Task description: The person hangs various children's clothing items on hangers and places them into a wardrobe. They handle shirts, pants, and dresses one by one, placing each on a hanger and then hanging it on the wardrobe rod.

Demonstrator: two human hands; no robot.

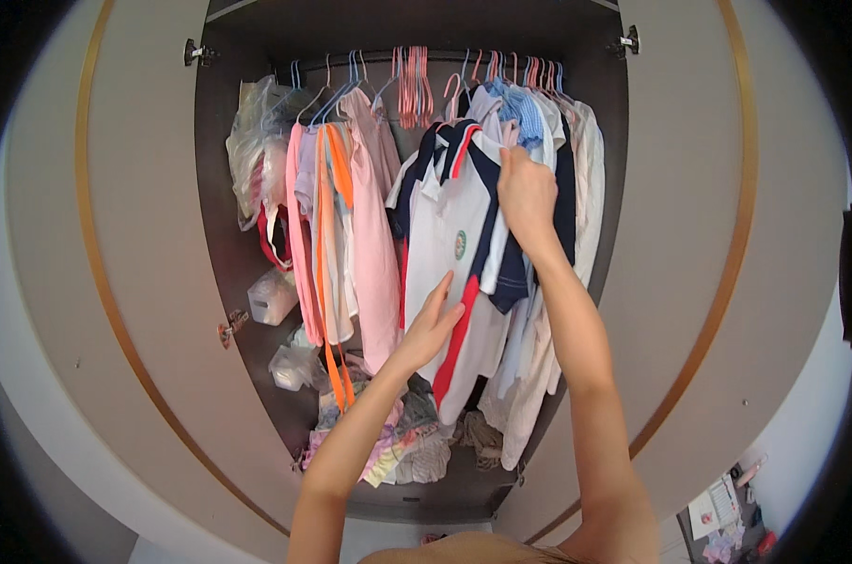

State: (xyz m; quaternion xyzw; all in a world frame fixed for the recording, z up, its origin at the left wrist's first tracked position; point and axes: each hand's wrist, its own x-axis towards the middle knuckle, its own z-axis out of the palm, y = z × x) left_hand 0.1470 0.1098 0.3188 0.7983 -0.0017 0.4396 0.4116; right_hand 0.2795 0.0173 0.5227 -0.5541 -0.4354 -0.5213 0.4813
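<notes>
A white polo shirt (445,230) with navy shoulders and red stripes hangs in front of the other clothes in the open wardrobe. At its upper right, my right hand (528,193) is closed on the shoulder or sleeve edge; the fingertips are partly hidden. Lower down, my left hand (431,327) lies against the shirt's front with its fingers stretched out. A pink hanger (451,91) shows its hook just above the shirt's collar, off to the side of the main row. Other shirts, such as a blue checked one (517,113), hang close behind on the right.
The rail (379,58) carries a bunch of bare pink hangers (414,89) and, on the left, a pink dress (370,254) and an orange-edged garment (329,226). Plastic bags (257,150) hang far left. Folded clothes (402,442) pile below. Wardrobe doors (144,235) stand open.
</notes>
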